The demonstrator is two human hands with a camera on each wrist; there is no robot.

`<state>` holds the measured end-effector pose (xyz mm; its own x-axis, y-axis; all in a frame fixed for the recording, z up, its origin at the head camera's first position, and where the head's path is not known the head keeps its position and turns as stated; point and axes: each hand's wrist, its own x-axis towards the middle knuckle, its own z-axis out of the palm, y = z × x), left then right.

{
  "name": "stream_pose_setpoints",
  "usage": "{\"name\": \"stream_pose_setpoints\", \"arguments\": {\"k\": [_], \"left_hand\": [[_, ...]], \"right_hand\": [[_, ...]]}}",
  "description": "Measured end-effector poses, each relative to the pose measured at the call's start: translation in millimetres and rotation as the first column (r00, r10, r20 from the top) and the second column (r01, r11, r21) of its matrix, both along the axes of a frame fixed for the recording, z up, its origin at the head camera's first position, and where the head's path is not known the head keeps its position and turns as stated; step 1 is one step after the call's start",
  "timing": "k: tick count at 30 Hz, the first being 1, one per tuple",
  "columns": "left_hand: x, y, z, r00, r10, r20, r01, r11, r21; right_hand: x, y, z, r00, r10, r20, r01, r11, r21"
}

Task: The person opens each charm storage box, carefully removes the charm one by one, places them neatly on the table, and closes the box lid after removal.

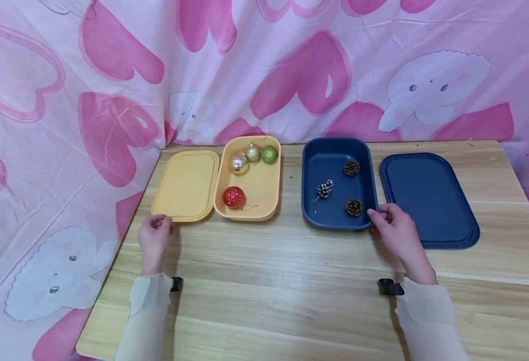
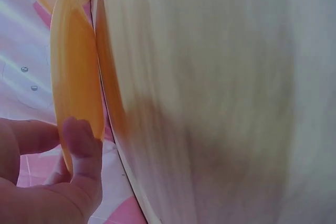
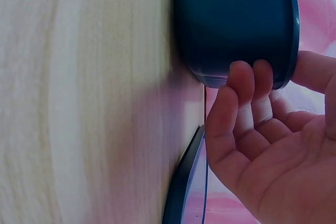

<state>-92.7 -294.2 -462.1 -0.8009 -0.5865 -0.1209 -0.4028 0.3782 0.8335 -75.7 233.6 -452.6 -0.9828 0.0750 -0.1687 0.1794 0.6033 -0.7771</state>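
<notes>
My left hand [image 1: 155,238] pinches the near-left corner of the yellow lid [image 1: 186,185] between thumb and fingers. In the left wrist view the lid [image 2: 79,77] is seen edge-on, raised off the table with its shadow below. My right hand [image 1: 397,233] holds the near-right corner of the blue box [image 1: 307,215], thumb over the rim and fingers against the outer wall [image 3: 236,24]. Inside that box lie two brown pine cones [image 1: 353,207] and a white-tipped pine cone [image 1: 324,189] with a string.
Beside the yellow lid stands a yellow box [image 1: 264,195] with a red bauble [image 1: 234,197], a green bauble [image 1: 270,154], a gold bauble [image 1: 252,152] and a shiny pinkish bauble [image 1: 237,164]. A blue lid [image 1: 431,200] lies at the right. Behind the wooden table [image 1: 282,291] hangs a pink curtain [image 1: 246,65].
</notes>
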Motion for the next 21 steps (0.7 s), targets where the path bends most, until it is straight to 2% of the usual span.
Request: {"name": "stream_pose_setpoints", "arguments": {"k": [5, 8, 11, 18, 21], "left_hand": [[-2.3, -6.0, 0.6, 0.995, -0.040, 0.093, 0.046, 0.997, -0.058], [-3.1, -9.7, -1.7, 0.983, -0.074, 0.167, 0.089, 0.992, -0.085], [-3.9, -12.1, -4.2, 0.972, -0.108, 0.210, 0.127, 0.989, -0.079], [-6.2, -12.4, -2.8, 0.965, -0.129, 0.226, 0.148, 0.986, -0.069], [-7.3, -13.1, 0.8, 0.956, -0.156, 0.247, 0.181, 0.980, -0.082]], "right_hand": [[-0.1, 0, 0.3, 1.000, -0.003, 0.003, 0.003, 1.000, 0.000], [-0.2, 0, 0.5, 1.000, -0.002, 0.006, 0.002, 1.000, -0.001], [-0.2, 0, 0.9, 1.000, -0.001, 0.007, 0.001, 1.000, 0.003], [-0.2, -1, 1.5, 1.000, 0.001, 0.005, -0.001, 1.000, 0.014], [-0.3, -1, 1.8, 1.000, 0.002, 0.010, -0.002, 1.000, 0.017]]}}
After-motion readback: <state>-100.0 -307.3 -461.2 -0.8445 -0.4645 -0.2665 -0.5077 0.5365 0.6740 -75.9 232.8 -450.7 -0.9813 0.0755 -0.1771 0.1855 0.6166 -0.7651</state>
